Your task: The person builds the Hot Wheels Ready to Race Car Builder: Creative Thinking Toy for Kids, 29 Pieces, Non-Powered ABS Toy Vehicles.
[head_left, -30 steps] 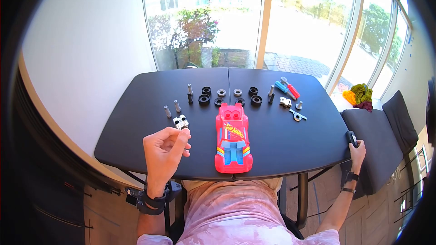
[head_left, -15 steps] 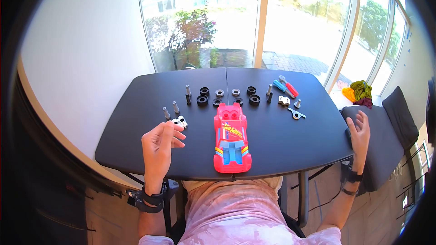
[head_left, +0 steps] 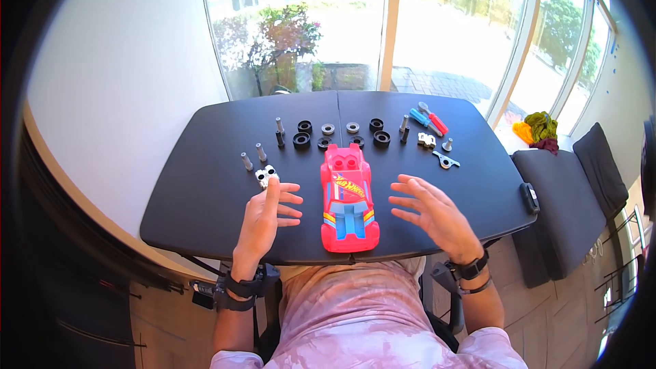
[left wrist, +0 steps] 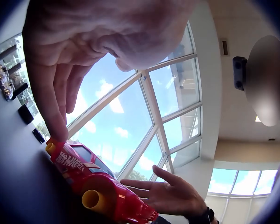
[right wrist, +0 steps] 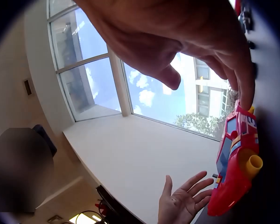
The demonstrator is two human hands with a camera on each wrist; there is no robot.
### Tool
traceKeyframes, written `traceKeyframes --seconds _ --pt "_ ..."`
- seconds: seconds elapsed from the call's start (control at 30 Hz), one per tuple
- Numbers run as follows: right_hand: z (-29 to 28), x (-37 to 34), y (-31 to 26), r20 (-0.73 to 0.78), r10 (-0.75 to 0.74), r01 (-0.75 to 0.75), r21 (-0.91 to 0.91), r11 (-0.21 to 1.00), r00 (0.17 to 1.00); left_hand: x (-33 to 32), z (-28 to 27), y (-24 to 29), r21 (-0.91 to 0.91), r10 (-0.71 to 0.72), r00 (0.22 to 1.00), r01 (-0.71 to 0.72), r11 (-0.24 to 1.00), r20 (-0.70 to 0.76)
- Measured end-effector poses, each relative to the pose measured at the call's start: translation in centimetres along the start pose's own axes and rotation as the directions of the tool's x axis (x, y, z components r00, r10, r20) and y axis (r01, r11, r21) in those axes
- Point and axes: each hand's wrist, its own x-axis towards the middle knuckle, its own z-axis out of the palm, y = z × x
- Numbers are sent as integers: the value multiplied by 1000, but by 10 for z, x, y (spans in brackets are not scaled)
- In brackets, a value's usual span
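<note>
A red toy car with blue and yellow markings lies lengthwise near the table's front edge. My left hand is held just left of it, fingers extended and holding nothing. To the car's right, my right hand is also empty, with its fingers spread toward the car. Yellow axle tubes stick out of the car's side in the left wrist view. Just beyond the left hand sits a silver engine-like piece, partly overlapped by the thumb.
Grey pegs, black wheels and grey rings stand across the back of the black table. At the back right are screwdrivers, another silver piece and a grey wing-shaped part. A small black device lies at the right edge.
My right hand has let go of the black device at the table's right edge and come in beside the car. The left hand's fingers have opened from a curled pose and moved slightly right.
</note>
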Motion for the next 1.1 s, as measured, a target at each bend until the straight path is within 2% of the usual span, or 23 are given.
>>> traceKeyframes --seconds 0.13,0.43,0.73,1.1 --pt "9 8 15 -31 76 -77 -54 996 997 3 6 -8 51 -74 994 71 996 78" --pt "21 11 29 34 110 -110 16 994 993 5 18 -17 32 -122 977 118 993 175" --pt "26 12 29 76 135 -134 -11 991 988 3 28 -15 -18 -94 963 101 995 252" --pt "24 15 38 94 102 -102 2 995 990 1 31 -11 -30 -76 965 86 996 251"
